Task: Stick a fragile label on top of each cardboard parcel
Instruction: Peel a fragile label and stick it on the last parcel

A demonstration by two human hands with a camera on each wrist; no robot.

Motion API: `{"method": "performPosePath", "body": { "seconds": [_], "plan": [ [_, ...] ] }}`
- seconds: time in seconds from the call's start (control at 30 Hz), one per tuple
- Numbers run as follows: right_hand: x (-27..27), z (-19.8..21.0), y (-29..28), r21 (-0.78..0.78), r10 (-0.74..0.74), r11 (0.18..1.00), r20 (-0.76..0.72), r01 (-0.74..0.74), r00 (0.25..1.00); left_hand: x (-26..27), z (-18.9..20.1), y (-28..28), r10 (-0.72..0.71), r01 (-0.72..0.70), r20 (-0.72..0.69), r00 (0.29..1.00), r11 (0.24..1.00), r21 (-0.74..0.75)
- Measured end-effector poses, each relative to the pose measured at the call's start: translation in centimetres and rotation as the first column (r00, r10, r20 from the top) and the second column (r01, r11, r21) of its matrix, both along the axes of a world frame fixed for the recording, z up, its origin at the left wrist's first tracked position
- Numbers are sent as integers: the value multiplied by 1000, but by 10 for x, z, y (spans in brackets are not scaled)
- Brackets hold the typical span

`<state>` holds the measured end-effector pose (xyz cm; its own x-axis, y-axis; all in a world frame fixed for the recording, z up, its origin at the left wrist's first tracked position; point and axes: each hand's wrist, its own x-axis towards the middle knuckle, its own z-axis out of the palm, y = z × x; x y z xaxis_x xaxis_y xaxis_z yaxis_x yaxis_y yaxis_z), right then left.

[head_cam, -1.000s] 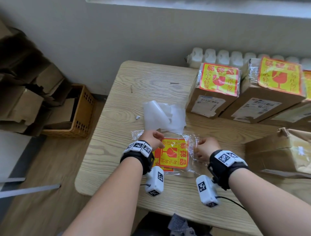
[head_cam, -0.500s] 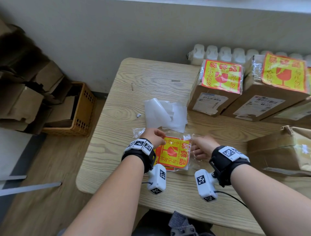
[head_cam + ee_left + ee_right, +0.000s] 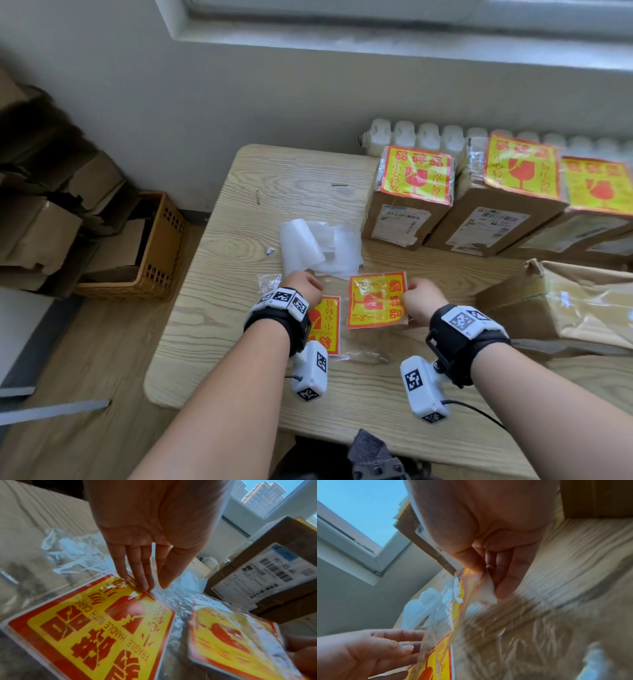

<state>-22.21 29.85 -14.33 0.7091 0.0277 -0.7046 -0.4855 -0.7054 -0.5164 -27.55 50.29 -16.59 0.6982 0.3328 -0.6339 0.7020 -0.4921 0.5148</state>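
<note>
The right hand [image 3: 419, 301] pinches one red and yellow fragile label [image 3: 375, 299] by its edge and holds it just above the bench [image 3: 219, 308], near the front edge. The left hand [image 3: 301, 286] has straight fingers pressing down on the stack of labels [image 3: 327, 323] in its clear bag. Three cardboard parcels [image 3: 404, 212] with labels on top stand along the back edge, and one bare parcel [image 3: 565, 301] sits at the right edge.

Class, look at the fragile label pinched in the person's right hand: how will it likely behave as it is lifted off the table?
Probably light: the right hand lifts the fragile label by one edge with a fingertip pinch. Likely flexible rather than stiff, a thin sheet like those lying flat on the parcels. Possibly slippery, since its surface looks glossy in the left wrist view.
</note>
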Motion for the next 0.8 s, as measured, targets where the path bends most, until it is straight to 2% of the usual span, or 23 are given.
{"method": "performPosePath", "body": {
  "seconds": [0.1,0.17,0.23,0.3,0.4,0.5,0.67,0.8],
  "plan": [
    [0,30,-15,-113,19,994,230,8,973,3,18,-14,19,-26,62,998,992,121],
    [-2,48,-24,-140,27,990,341,22,940,8,33,-24,33,-45,100,994,992,118],
    [-1,62,-33,-111,6,993,431,46,903,15,46,-35,60,-65,140,988,997,37],
    [2,73,-38,-35,-52,996,478,79,877,19,61,-47,91,-69,177,980,989,-128],
    [9,76,-45,91,-156,988,466,128,871,18,84,-60,122,-49,164,979,919,-392],
    [10,77,-48,176,-248,966,415,190,876,14,99,-64,94,-19,118,988,853,-522],
    [10,77,-49,230,-297,946,340,227,892,4,107,-64,120,-33,105,987,797,-603],
    [7,77,-46,244,-269,950,316,196,910,-3,111,-62,133,-37,115,984,796,-604]
  ]
}}
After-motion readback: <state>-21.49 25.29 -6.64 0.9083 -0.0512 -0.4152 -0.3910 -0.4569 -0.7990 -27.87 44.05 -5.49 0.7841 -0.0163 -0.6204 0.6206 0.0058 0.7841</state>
